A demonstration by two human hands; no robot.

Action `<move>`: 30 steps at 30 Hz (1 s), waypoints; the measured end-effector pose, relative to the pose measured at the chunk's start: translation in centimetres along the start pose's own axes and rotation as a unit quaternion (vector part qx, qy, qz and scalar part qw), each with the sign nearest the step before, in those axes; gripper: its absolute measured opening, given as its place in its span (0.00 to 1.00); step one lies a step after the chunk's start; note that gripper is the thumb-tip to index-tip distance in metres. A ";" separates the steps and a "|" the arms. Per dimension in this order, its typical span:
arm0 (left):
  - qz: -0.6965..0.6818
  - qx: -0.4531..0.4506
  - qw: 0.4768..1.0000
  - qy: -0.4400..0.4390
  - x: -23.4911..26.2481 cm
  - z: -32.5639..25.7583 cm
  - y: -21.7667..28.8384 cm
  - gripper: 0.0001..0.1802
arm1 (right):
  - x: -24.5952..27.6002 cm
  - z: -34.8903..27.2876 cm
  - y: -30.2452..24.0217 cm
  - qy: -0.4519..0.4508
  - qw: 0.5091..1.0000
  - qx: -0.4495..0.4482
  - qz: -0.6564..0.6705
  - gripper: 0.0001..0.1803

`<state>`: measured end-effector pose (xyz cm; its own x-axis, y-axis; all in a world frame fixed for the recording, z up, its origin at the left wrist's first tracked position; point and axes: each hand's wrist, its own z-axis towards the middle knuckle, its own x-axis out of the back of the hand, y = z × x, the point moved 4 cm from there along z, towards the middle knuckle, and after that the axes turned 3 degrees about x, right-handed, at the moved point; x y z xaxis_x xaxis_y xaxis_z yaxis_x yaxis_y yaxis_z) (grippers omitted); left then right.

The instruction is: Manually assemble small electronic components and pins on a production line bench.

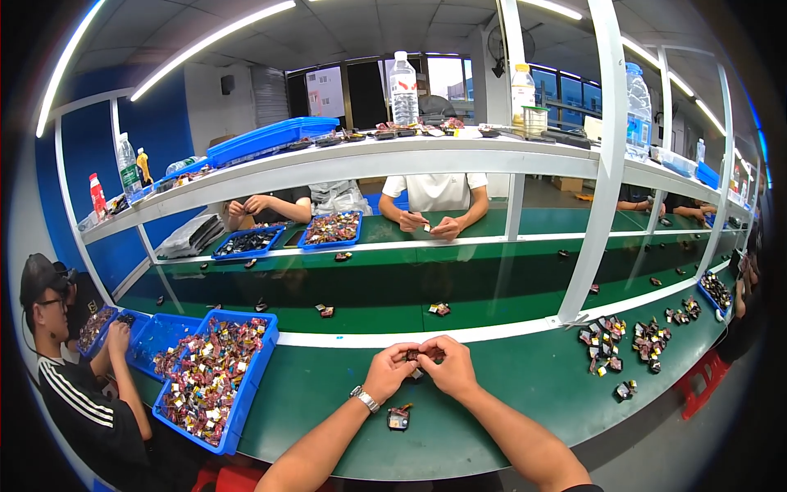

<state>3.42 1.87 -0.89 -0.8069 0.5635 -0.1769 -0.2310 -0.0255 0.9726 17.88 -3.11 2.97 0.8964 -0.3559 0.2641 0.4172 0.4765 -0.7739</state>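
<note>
Both hands are working at one small dark module (412,356) just over the green counter (320,381), the left hand (392,369) pinching it from one side and the right hand (448,371) pressing in with thumb and fingers, so the grip on each side is closing around that piece. Handling of this one is apparently being left unfinished for now, while a loose wired module (399,418) is lying just beyond the watch-wearing wrist, on the near part of the counter. Plenty seems to be waiting or set aside: a blue tray (253,385) at the left is holding a deep heap of modules, and a spread cluster of modules (602,344) is lying at the right (which of the two is handled stock, nothing is showing). Overall, the work is looking well short of complete. The fingers are covering most of the held module, so its wires and underside are staying hidden; a pale bit below the fingertips is being too small to identify. The far right counter end is bending into the dark rim, and the person's forearms are running out of view below.
</note>
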 end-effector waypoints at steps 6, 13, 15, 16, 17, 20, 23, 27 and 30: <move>0.008 0.028 1.000 0.001 -0.1 0.0 0.0 0.18 | 0.2 0.0 0.1 -0.006 1.000 -0.002 -0.012 0.07; 0.014 0.062 0.998 0.009 0.3 0.0 -0.1 0.19 | -0.3 -0.3 0.5 -0.013 1.000 -0.008 -0.007 0.07; 0.026 0.062 0.998 0.014 0.1 0.2 0.0 0.20 | -0.1 -0.3 0.5 -0.010 1.000 -0.009 -0.007 0.07; 0.026 0.046 0.998 0.022 0.1 0.2 0.1 0.19 | -0.1 -0.3 0.2 -0.004 1.000 0.001 -0.011 0.07; 0.026 0.030 0.999 0.029 0.3 0.2 0.3 0.19 | -0.1 -0.2 -0.1 0.001 1.000 0.012 -0.015 0.07; 0.044 0.026 0.998 0.033 0.7 0.2 0.0 0.18 | -0.2 -0.2 -0.9 0.007 0.999 0.024 -0.021 0.07; 0.055 0.030 0.998 0.030 0.7 0.2 -0.2 0.17 | -0.2 -0.2 -0.9 0.010 1.000 0.023 -0.018 0.07; 0.067 0.025 0.997 0.029 0.6 0.2 -0.2 0.17 | -0.1 -0.4 -0.7 0.006 0.999 0.030 -0.011 0.07; 0.061 0.010 0.997 0.048 0.5 0.0 -0.1 0.16 | -0.3 -0.5 -0.6 -0.001 0.999 0.034 -0.015 0.07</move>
<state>3.06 2.17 -1.03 -0.8770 0.4754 -0.0696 -0.1179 -0.0724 0.9904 17.30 -3.64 3.06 0.8839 -0.3683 0.2883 0.4528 0.5190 -0.7250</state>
